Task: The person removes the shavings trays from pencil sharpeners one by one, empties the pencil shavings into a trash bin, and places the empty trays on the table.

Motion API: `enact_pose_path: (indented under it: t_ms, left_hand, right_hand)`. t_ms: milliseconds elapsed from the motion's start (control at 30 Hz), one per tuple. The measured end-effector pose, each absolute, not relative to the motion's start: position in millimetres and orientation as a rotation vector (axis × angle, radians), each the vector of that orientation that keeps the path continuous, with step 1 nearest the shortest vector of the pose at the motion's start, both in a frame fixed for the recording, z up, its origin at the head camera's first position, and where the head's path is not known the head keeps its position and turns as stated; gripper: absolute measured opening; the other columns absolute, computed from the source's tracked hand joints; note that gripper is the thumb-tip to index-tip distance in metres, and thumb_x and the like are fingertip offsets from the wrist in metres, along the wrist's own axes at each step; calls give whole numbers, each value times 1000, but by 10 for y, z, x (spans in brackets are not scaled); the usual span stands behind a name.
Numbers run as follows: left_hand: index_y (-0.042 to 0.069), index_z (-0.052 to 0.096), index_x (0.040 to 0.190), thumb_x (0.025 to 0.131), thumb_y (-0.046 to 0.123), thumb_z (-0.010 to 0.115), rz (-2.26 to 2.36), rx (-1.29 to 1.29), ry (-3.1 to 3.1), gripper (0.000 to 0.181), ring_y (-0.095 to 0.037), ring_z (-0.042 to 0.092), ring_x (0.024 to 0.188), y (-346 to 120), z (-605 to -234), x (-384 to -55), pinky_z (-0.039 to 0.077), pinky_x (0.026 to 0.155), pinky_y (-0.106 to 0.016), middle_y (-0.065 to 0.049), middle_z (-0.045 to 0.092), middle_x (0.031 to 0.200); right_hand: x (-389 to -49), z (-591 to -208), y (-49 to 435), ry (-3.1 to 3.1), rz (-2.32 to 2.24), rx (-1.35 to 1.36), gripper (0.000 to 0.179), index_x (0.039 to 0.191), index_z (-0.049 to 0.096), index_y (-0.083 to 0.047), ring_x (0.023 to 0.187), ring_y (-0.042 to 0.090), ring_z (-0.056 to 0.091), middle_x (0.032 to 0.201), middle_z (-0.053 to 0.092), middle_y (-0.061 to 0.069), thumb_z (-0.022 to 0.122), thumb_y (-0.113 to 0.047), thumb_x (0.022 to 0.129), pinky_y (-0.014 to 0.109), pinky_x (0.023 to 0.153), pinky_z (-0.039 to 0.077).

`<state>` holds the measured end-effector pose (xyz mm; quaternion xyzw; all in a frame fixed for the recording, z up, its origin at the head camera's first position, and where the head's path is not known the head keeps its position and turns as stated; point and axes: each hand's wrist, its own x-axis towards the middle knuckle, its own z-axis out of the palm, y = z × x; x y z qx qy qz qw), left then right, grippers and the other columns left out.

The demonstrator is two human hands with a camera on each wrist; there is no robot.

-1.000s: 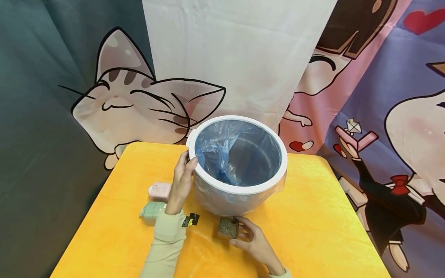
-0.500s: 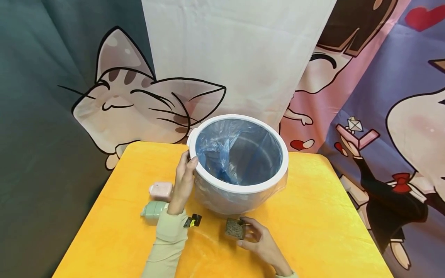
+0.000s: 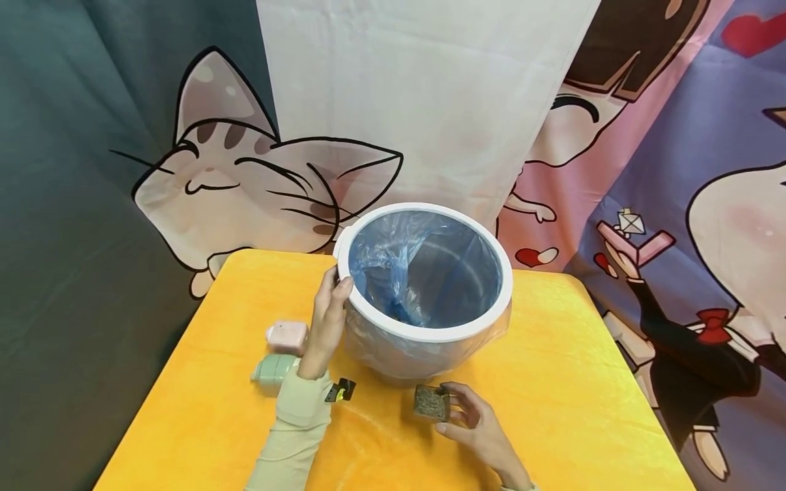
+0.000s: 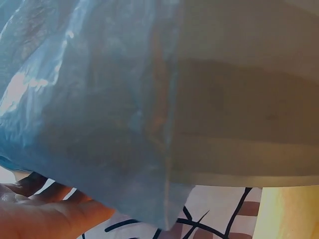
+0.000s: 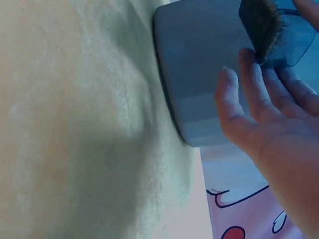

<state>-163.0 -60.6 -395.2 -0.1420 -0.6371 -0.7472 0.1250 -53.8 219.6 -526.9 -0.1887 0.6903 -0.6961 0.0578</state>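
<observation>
Clear container (image 5: pixel 295 44), brown fibrous fill (image 3: pixel 431 406), round white-rimmed bin (image 3: pixel 432 335), crinkly blue liner (image 3: pixel 400 279)

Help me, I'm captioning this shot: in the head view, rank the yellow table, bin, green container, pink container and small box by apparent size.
1. Yellow table
2. Bin
3. Unranked: green container, pink container and small box; they look alike, and the green one is partly covered.

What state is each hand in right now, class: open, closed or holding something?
Left hand: holding the white-rimmed bin at its left side.
Right hand: holding the small brown-filled container.
</observation>
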Motion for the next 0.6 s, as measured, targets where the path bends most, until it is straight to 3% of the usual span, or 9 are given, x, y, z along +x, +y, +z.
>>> enact_pose_path:
  t_ms: [133, 267, 600]
  left_hand:
    - [4, 37, 136, 92, 27, 44, -2169, -428, -1862, 50, -24, 42, 120, -628, -4017, -1681, 31, 104, -37, -14, 43, 135]
    - [4, 37, 136, 92, 27, 43, -2145, -438, -1876, 50, -25, 42, 121, -635, -4029, -1689, 31, 103, -39, -15, 42, 134]
    - [-11, 31, 133, 90, 19, 40, -2177, -428, -1878, 53, -31, 41, 118, -594, -3809, -1567, 30, 104, -42, -30, 39, 132]
  right_hand:
    - [-530, -5297, 2249, 2023, -2155, -612, 59, 129, 34, 15, 109, 20, 54, 124, 44, 34, 64, 8, 78, 40, 87, 47]
    - [-513, -5305, 2292, 2020, -2175, -594, 59, 129, 34, 15, 110, 19, 53, 126, 41, 34, 63, 9, 79, 39, 86, 48]
    - [-475, -5249, 2392, 1997, -2220, -538, 59, 131, 32, 15, 110, 18, 53, 129, 39, 33, 61, 11, 79, 35, 84, 49]
